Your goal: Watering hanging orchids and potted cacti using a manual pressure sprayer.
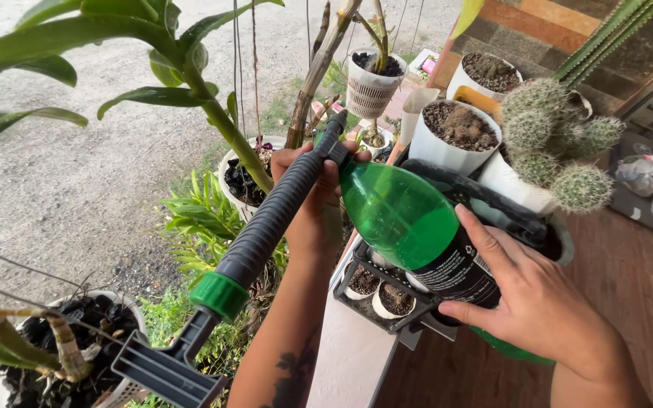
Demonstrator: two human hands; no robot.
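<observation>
Two hands held one green see-through plastic bottle (406, 219), tilted with its neck up and to the left, above a small dark tray of little pots (387, 302); the right hand (534, 302) was wrapped around its black-labelled lower part; the left hand (315, 200) gripped the neck, where a grey ribbed plastic pump sprayer (262, 234) with a green ring joined on; white pots of spiky round cacti (561, 143) stood just behind.
</observation>
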